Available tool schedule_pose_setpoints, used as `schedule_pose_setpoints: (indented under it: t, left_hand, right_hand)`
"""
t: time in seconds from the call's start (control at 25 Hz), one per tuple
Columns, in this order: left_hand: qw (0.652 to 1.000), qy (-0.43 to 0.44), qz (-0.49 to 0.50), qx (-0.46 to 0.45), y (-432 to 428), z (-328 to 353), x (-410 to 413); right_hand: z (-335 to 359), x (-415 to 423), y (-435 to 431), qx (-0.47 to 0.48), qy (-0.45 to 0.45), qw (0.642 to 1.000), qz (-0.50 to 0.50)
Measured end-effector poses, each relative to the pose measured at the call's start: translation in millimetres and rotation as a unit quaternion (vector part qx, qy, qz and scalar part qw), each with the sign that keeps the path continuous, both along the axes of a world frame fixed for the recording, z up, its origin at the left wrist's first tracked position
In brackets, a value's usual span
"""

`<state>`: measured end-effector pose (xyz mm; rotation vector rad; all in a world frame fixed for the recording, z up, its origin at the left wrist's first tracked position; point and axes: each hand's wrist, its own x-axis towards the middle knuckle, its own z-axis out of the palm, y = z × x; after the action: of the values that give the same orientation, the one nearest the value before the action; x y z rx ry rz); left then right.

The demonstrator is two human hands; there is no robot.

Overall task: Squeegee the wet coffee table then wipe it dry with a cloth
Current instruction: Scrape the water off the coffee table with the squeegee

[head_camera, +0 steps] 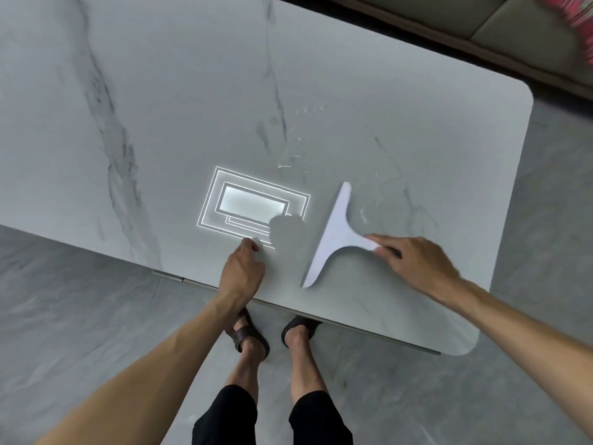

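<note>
Marble-look coffee table (160,91), wet in patches, with a white squeegee (333,232) lying flat near its front edge.

Its blade runs diagonally and its handle points right, where the right hand (417,264) pinches the handle's tip. The left hand (240,271) rests on the tabletop by the edge with its fingers curled; whether it holds anything I cannot tell. Water beads (298,149) sit beyond the blade. The tool looks light, stiff and likely slick when wet, so a fuller grip round the handle stem should steady it.

no readable text, labels, brands or numbers on any surface
</note>
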<state>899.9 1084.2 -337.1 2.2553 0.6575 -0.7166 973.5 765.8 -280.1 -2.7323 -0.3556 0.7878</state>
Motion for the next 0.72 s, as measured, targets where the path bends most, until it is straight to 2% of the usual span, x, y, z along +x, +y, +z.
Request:
schedule_pose_setpoints:
  t: [0.16,0.24,0.32,0.6,0.72]
  left_hand:
    - [0.999,-0.011,0.010,0.039,14.1,-1.2,-18.5]
    - [0.999,0.000,0.005,0.037,14.7,-3.5,-29.3]
    - [1.000,0.009,-0.003,0.020,9.0,-4.9,-36.2]
    - [0.994,0.029,-0.108,0.015,-30.3,-9.8,-23.8]
    - [0.995,0.042,-0.089,0.034,-33.6,-7.2,-16.7]
  right_hand:
    - [-28.3,-44.0,65.3,0.063,0.018,0.986,0.153]
    - [-43.6,-60.2,87.8,0.057,0.041,0.971,0.230]
    - [-51.3,-62.1,88.3,0.037,0.053,0.963,0.262]
    - [-31.1,-10.7,-18.1,-0.055,0.051,0.974,0.212]
    - [-10.9,12.1,-58.6,-0.113,0.040,0.978,0.169]
